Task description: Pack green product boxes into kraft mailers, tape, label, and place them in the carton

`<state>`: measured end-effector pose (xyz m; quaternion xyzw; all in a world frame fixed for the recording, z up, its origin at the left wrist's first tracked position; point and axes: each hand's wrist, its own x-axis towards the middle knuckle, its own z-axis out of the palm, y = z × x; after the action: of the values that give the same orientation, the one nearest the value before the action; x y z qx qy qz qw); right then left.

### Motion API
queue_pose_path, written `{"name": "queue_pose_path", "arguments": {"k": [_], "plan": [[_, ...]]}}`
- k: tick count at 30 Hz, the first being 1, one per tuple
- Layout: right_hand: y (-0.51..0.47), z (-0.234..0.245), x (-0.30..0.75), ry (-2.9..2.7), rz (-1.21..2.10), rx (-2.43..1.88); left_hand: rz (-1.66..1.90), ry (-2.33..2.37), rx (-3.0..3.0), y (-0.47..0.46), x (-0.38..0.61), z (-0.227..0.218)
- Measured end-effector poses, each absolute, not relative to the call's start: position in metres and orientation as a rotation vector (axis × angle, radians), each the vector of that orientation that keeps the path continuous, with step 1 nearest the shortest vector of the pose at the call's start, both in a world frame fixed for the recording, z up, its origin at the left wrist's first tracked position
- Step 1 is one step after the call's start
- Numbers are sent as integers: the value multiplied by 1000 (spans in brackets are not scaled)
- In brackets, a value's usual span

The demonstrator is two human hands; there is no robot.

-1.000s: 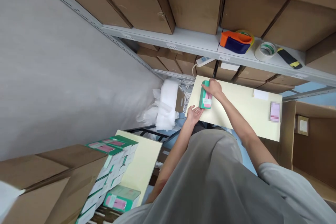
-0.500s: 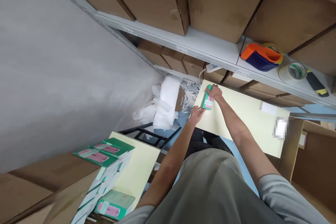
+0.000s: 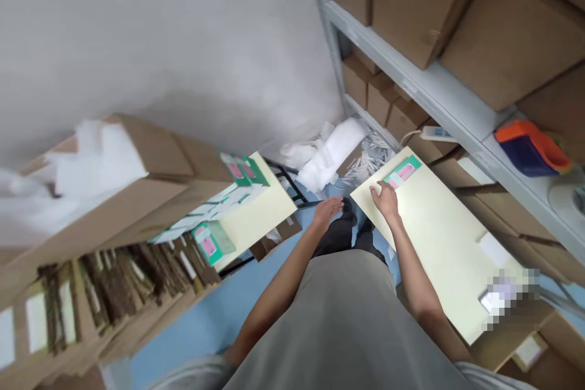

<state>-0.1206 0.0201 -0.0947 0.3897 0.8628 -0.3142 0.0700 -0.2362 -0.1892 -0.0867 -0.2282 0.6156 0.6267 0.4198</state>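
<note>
Green box (image 3: 404,172) beyond 2 hands (image 3: 327,213) (image 3: 386,200), nearer the right

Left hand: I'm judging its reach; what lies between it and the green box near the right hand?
The head view shows a gap over the floor, then the cream tabletop with the right hand over it.
</note>
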Motion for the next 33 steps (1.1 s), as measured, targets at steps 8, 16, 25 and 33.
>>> {"name": "queue_pose_path", "arguments": {"k": [8, 16, 25, 33], "plan": [[-99, -82, -160, 2796, -989, 469, 1953, 1608, -852, -342, -233, -49], [-255, -37, -216, 2847, -1010, 10, 2412, 1349, -796, -487, -242, -24], [-510, 15, -282, 2710, -1222, -592, 2782, 1380, -975, -696, -212, 0], [-698, 61, -328, 2695, -1043, -1087, 3041, 1456, -1166, -807, -211, 13]]}}
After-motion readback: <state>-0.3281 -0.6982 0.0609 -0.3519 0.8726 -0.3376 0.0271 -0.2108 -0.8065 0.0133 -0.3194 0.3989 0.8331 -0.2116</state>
